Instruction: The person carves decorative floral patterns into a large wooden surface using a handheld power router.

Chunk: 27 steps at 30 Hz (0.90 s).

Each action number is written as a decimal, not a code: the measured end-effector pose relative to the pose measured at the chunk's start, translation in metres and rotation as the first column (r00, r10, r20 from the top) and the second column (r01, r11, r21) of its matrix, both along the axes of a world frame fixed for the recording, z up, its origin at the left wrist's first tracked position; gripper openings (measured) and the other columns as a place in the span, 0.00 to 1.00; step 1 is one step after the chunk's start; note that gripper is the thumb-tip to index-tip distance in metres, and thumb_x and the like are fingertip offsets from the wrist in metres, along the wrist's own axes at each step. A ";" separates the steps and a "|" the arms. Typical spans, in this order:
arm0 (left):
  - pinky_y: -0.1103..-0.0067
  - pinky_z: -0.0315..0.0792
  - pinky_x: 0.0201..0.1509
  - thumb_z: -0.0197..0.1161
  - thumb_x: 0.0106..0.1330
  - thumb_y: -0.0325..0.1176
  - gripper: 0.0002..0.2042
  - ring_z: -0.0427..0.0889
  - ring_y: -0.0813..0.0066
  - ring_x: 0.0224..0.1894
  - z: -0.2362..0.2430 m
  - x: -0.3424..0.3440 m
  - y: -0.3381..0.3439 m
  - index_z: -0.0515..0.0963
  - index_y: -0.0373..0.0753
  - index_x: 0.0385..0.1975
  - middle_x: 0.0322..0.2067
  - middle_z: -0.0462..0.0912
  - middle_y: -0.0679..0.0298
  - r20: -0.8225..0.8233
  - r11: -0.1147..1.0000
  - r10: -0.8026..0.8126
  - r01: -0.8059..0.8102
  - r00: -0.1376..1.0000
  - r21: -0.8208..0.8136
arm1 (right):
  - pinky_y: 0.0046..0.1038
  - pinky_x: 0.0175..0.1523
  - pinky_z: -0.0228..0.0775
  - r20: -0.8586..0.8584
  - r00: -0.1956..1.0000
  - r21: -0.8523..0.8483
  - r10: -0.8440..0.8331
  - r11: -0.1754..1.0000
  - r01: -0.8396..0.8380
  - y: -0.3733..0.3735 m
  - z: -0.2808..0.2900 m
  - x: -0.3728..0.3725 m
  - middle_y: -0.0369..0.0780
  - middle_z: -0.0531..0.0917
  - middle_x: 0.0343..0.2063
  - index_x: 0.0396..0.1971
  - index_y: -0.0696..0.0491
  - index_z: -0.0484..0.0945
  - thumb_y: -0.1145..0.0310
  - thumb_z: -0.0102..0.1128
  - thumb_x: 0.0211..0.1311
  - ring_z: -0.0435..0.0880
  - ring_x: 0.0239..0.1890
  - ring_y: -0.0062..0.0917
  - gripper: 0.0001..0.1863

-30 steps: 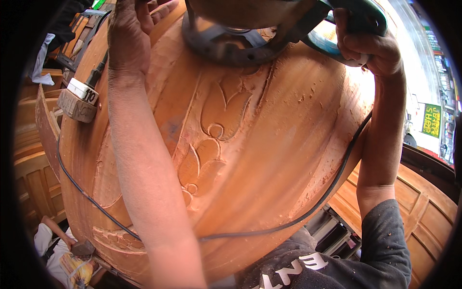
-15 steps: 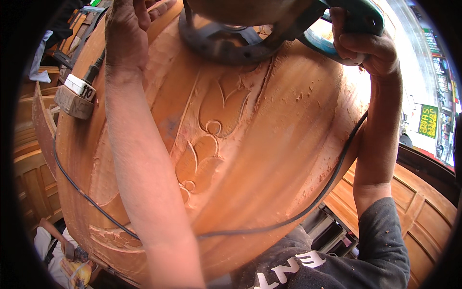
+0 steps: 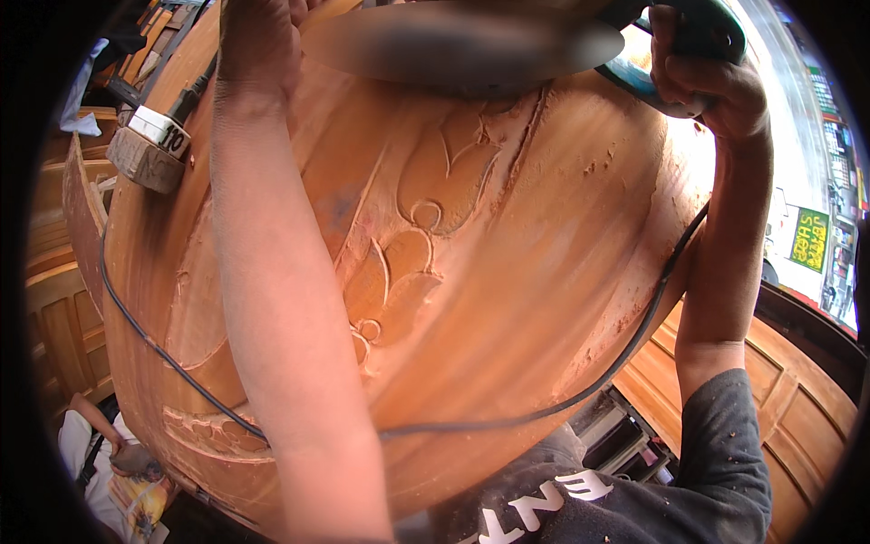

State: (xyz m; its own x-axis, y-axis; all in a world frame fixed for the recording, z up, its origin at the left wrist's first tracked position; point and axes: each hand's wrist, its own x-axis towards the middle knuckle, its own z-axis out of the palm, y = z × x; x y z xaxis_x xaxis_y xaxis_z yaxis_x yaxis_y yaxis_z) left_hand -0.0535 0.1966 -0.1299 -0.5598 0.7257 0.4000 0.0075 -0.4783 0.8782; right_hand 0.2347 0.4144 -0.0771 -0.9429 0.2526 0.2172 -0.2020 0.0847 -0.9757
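Right hand clamped on a teal handle, blurred tool spanning the top of the frame

At the upper right, the right hand [image 3: 716,86] is closing firmly around the teal-and-black loop handle [image 3: 722,34] of a power tool with a broad dark-grey body [image 3: 462,45]. That body is lying directly left of the right hand, its long side running nearly level along the upper edge, its outline blurring. At the upper left, the left hand [image 3: 258,41] is sitting just beside the body's opposite end. The top edge is cutting its fingers off, so whether they are touching the tool or standing apart cannot be told. The right hand is the nearer one, as it is gripping the handle itself.

Below the tool, a large orange-brown wooden slab [image 3: 544,272] is filling the middle of the frame. Its carved column of petal and ring shapes [image 3: 426,217] is slanting from lower centre toward upper right, crossing the tool's level axis at an angle. The left forearm is reaching over the slab's left half.

A thin black rubber cable [image 3: 507,423] is sagging across the slab's lower part and passing behind the left forearm. At the left, a white-and-grey box-shaped block [image 3: 154,152] is resting against the slab's edge; at the lower left, a co-worker's hand [image 3: 118,444] is showing.
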 end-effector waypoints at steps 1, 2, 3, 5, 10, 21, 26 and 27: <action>0.69 0.69 0.61 0.47 0.77 0.64 0.33 0.76 0.79 0.53 0.005 0.013 0.004 0.67 0.48 0.71 0.57 0.79 0.73 -0.004 0.993 0.109 -0.110 0.994 -0.039 | 0.21 0.17 0.62 -0.015 1.000 -0.006 0.022 1.000 -0.023 -0.002 0.001 -0.001 0.40 0.77 0.20 0.61 0.66 0.71 0.78 0.64 0.45 0.70 0.12 0.21 0.37; 0.69 0.69 0.60 0.47 0.76 0.64 0.32 0.76 0.78 0.53 0.007 0.014 0.004 0.68 0.49 0.71 0.57 0.79 0.74 0.020 0.988 0.143 -0.141 0.990 -0.066 | 0.22 0.17 0.61 -0.018 0.999 0.007 0.034 0.999 -0.034 -0.002 0.001 -0.002 0.39 0.76 0.19 0.62 0.66 0.71 0.78 0.64 0.45 0.70 0.12 0.20 0.36; 0.70 0.69 0.60 0.48 0.76 0.64 0.32 0.76 0.78 0.52 0.011 0.015 0.005 0.69 0.49 0.70 0.56 0.79 0.74 0.043 0.981 0.174 -0.170 0.984 -0.091 | 0.22 0.17 0.61 -0.021 0.999 0.021 0.045 0.999 -0.045 0.000 0.002 -0.003 0.39 0.76 0.19 0.62 0.66 0.71 0.78 0.63 0.46 0.70 0.12 0.20 0.36; 0.70 0.70 0.59 0.48 0.76 0.64 0.31 0.76 0.78 0.51 0.013 0.006 0.004 0.70 0.49 0.69 0.55 0.80 0.74 0.157 0.991 0.088 -0.071 0.984 -0.110 | 0.22 0.17 0.59 -0.008 0.999 0.030 0.041 0.999 -0.041 0.000 0.001 -0.002 0.39 0.76 0.19 0.62 0.67 0.71 0.78 0.63 0.46 0.69 0.12 0.20 0.36; 0.70 0.70 0.57 0.50 0.75 0.65 0.30 0.76 0.77 0.50 0.003 0.010 0.010 0.73 0.49 0.65 0.53 0.81 0.74 0.063 0.980 0.182 -0.176 0.981 -0.088 | 0.20 0.17 0.57 0.047 0.999 -0.047 0.022 0.999 -0.020 -0.005 0.006 0.001 0.38 0.74 0.20 0.62 0.66 0.71 0.79 0.62 0.47 0.68 0.12 0.18 0.35; 0.69 0.72 0.54 0.57 0.71 0.66 0.29 0.78 0.76 0.47 -0.026 -0.056 0.009 0.76 0.49 0.59 0.49 0.82 0.72 0.488 0.996 -0.085 0.060 0.869 0.067 | 0.19 0.14 0.49 0.046 0.993 -0.212 0.113 0.972 -0.101 -0.023 0.013 -0.010 0.37 0.73 0.20 0.63 0.63 0.70 0.81 0.61 0.48 0.62 0.09 0.16 0.35; 0.70 0.71 0.58 0.56 0.72 0.65 0.33 0.78 0.77 0.50 0.000 0.005 0.005 0.72 0.47 0.67 0.55 0.80 0.71 0.107 0.990 0.138 -0.135 0.985 -0.029 | 0.20 0.14 0.53 0.045 0.998 -0.041 0.033 0.999 -0.031 -0.010 0.010 -0.002 0.38 0.74 0.19 0.62 0.64 0.71 0.81 0.61 0.48 0.66 0.11 0.17 0.34; 0.71 0.70 0.60 0.55 0.73 0.64 0.34 0.78 0.77 0.51 -0.002 -0.004 0.003 0.70 0.46 0.69 0.56 0.80 0.71 0.233 0.994 0.108 -0.111 0.966 0.000 | 0.20 0.15 0.55 0.022 0.999 -0.001 0.049 0.999 -0.049 -0.008 0.007 -0.006 0.38 0.75 0.19 0.62 0.64 0.72 0.81 0.62 0.48 0.67 0.11 0.18 0.34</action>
State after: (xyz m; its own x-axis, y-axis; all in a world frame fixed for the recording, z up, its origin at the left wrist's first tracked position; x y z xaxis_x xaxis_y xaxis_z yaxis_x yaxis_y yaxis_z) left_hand -0.0575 0.2000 -0.1320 -0.7142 0.6504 0.2587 -0.1433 -0.4976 0.8555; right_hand 0.2287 0.4069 -0.0702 -0.9587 0.2058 0.1965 -0.1847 0.0752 -0.9799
